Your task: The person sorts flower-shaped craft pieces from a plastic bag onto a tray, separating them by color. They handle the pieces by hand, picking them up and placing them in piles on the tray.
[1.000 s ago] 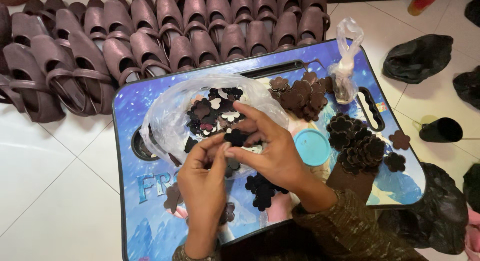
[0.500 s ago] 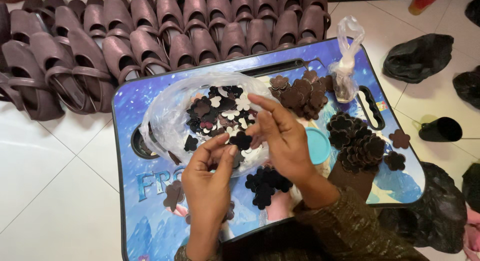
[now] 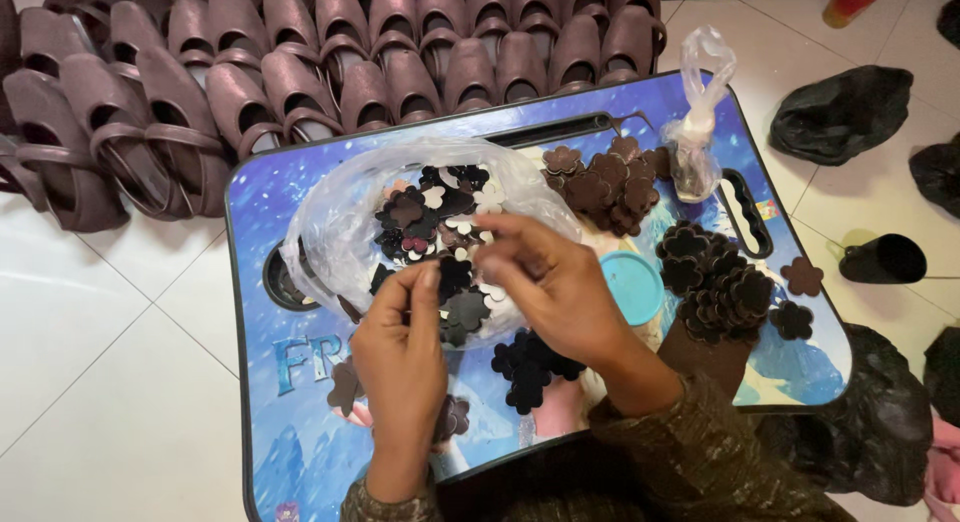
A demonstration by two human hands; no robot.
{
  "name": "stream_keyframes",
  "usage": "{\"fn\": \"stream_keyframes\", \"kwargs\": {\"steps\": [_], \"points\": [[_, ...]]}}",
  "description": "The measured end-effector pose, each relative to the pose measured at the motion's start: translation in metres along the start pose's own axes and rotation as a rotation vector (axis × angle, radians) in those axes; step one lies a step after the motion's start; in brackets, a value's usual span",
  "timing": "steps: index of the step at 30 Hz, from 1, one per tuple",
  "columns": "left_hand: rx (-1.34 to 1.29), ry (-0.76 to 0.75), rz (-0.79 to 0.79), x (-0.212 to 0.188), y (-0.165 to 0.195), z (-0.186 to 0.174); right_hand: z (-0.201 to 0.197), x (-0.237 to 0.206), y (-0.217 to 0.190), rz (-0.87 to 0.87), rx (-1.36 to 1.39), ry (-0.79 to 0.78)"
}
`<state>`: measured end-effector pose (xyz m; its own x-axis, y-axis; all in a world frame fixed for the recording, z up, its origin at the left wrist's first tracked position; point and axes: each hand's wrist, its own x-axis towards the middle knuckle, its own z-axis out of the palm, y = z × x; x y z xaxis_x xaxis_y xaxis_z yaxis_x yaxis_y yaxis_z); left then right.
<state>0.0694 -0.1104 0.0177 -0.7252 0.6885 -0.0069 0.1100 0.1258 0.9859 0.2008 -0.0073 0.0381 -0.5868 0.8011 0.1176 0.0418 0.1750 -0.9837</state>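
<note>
Both hands meet over a clear plastic bag (image 3: pixel 350 222) that lies open on a blue picture-printed lap tray (image 3: pixel 800 367) set on the white tiled floor (image 3: pixel 120 412). The left hand (image 3: pixel 400 357) has its fingers drawn together, thumb and forefinger pinching a dark flower-shaped cutout (image 3: pixel 455 275) at the bag's mouth. The right hand (image 3: pixel 550 282) reaches in from the other side, its fingertips bunched close at the same spot; whether they actually grip a piece I cannot tell. Inside the bag sits a heap of flower cutouts (image 3: pixel 430 207), dark ones mixed with pale ones. More lie loose on the tray: a brown pile (image 3: pixel 605 182) toward the far edge, a darker pile (image 3: pixel 715 282) to the right, and a black cluster (image 3: pixel 530 367) just under the right wrist. A round light-blue lid (image 3: pixel 635 287) rests beside the right hand, and a small knotted plastic bag (image 3: pixel 695 132) stands near the tray's far right corner. Beyond the tray, rows of brown slippers (image 3: pixel 330 62) are lined up, and black plastic bags (image 3: pixel 840 112) lie on the floor to the right.
</note>
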Motion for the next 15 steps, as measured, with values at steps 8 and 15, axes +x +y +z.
{"fn": "stream_keyframes", "kwargs": {"steps": [8,15], "points": [[0.177,-0.248,-0.293,-0.017,0.015,-0.007,-0.008,-0.006,0.006,-0.122,-0.069,0.226],[0.293,-0.244,0.219,-0.045,0.001,-0.003,-0.013,-0.006,0.009,-0.067,0.016,0.213]]}}
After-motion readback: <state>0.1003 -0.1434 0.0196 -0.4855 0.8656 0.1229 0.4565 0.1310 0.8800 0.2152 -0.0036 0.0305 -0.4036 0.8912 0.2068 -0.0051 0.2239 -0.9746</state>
